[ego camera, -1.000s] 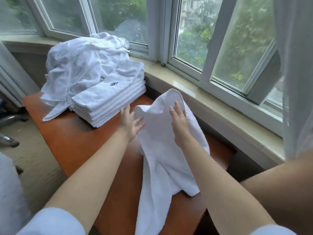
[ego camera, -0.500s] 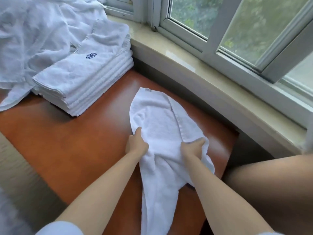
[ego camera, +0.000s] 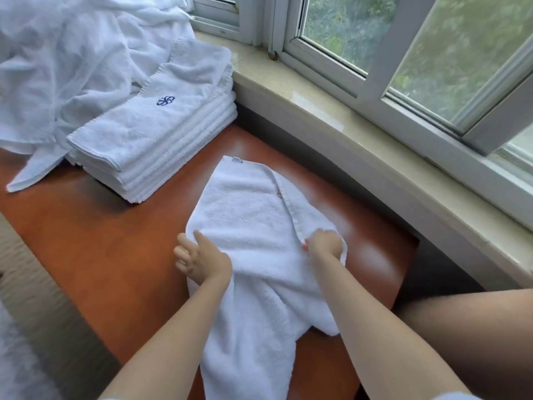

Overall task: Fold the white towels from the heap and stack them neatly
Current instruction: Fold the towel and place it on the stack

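- On the orange-brown worktop point(ego camera: 95, 249), the white towel point(ego camera: 248, 215) lies spread near the right edge, its near end trailing off the near edge toward the person.
- Bare worktop shows to the left of the towel and between it and the stack of folded towels point(ego camera: 150, 151) at the far left; the heap point(ego camera: 57, 59) sits behind the stack, and the window sill point(ego camera: 360, 134) borders the far side.
- Since half a second ago, the towel lies wider and flatter, and the left hand has loosened from a curled grip.
- The left hand point(ego camera: 202, 259) rests at the towel's left edge, fingers spread and relaxed, holding nothing.
- The right hand point(ego camera: 324, 243) is curled, gripping the towel's right edge where a fold runs.
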`<act>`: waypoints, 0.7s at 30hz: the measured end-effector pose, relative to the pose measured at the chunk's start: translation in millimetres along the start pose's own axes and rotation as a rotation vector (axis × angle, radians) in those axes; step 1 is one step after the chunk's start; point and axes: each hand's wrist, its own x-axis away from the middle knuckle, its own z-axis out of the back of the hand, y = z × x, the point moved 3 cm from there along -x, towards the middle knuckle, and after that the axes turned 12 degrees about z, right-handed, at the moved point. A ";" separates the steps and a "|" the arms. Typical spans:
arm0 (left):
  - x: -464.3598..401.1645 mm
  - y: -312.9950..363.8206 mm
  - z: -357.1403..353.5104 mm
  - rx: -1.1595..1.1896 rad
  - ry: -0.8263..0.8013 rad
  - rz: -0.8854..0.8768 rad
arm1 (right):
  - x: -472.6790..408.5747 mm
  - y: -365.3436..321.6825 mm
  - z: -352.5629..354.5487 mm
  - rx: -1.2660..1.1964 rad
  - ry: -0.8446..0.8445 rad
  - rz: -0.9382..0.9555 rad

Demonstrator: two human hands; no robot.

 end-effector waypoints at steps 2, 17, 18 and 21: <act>4.8 3.8 -3.8 0.007 0.012 -0.152 | -9.4 -39.7 -8.1 -0.101 0.006 0.229; 54.0 -5.8 -31.0 0.008 -0.211 -0.672 | 104.7 53.7 3.5 0.205 -0.149 0.561; 60.4 -12.0 -27.2 0.018 -0.184 -0.662 | 112.3 55.3 8.3 0.214 -0.140 0.583; 87.2 -37.2 -15.7 0.025 -0.101 -0.581 | 128.3 71.1 27.8 0.271 -0.122 0.495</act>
